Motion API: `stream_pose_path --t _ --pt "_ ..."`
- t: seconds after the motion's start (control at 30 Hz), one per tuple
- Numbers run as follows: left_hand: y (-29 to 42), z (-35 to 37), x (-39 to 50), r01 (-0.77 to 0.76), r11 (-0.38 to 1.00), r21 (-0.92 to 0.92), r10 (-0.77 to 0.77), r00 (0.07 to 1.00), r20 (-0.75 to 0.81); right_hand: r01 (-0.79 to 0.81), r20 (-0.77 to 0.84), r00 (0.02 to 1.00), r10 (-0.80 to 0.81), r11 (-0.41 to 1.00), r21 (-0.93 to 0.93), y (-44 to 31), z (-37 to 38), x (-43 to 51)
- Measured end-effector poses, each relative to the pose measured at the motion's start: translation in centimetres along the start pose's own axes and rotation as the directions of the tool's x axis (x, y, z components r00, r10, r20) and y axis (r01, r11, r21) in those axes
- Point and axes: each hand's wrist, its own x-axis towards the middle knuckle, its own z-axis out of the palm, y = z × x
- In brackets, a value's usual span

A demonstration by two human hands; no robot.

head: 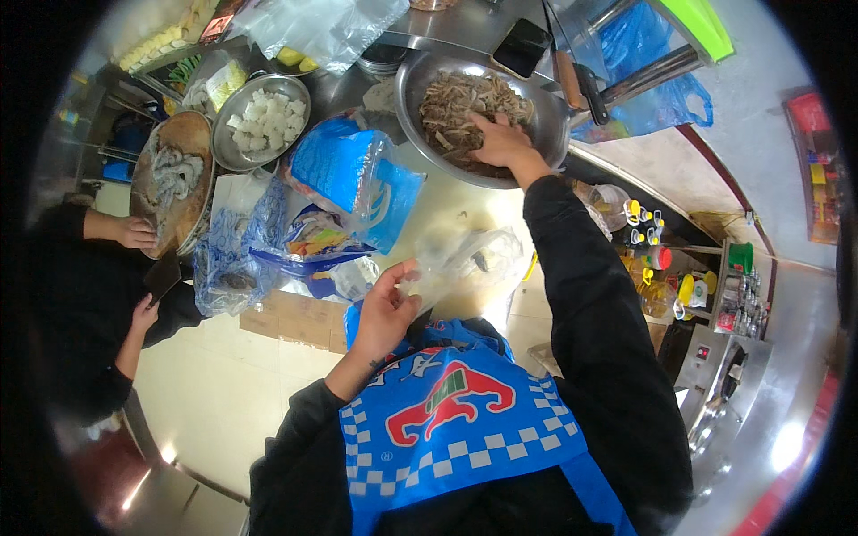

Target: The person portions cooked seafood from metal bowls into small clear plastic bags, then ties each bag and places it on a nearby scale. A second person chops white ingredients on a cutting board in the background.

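My left hand (387, 309) grips the edge of a clear plastic bag (469, 268), which hangs in front of my blue apron. My right hand (504, 142) reaches into a large stainless steel bowl (560, 127) and rests on a pile of brownish sliced food strips (462, 100), with its fingers spread; whether any strips are under the palm is hidden. Left of the bowl stand blue plastic packages (342, 167). Further left, a metal bowl (221, 137) holds white chunks (268, 120).
At the left a co-worker's hands (137, 233) are by a round wooden chopping board (194, 130) with greyish pieces, one holding a cleaver (162, 276). A phone (523, 48) and a black-handled knife (590, 94) lie beyond the bowl. Oil bottles (657, 298) stand at the right.
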Motion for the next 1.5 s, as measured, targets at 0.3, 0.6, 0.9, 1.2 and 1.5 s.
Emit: stream_pose_path --t 0.3,0.6,0.9,1.2,1.5 --pt "0.3 -0.1 -2.0 -0.043 0.858 0.512 0.175 0.962 -0.212 0.093 -0.024 0.995 -0.098 0.801 0.591 0.7 -1.7 1.7" --pt "-0.8 2.4 -2.5 0.025 0.996 -0.082 -0.047 0.963 -0.267 0.377 0.016 0.926 -0.378 0.92 -0.103 0.6 -1.0 1.4" --pt "-1.0 4.0 -1.6 -0.199 0.963 0.179 0.257 0.875 -0.41 0.348 -0.257 0.928 -0.27 0.876 0.334 1.0 -6.8 -1.2" --pt "0.9 4.4 0.6 -0.258 0.952 -0.163 0.172 0.895 -0.412 0.358 -0.193 0.912 -0.362 0.475 0.804 0.0 -10.6 -9.0" --pt "2.3 5.9 2.0 -0.221 0.897 -0.383 0.046 0.908 -0.416 0.321 0.041 0.643 -0.765 0.318 0.892 -2.2 -1.4 -14.4"
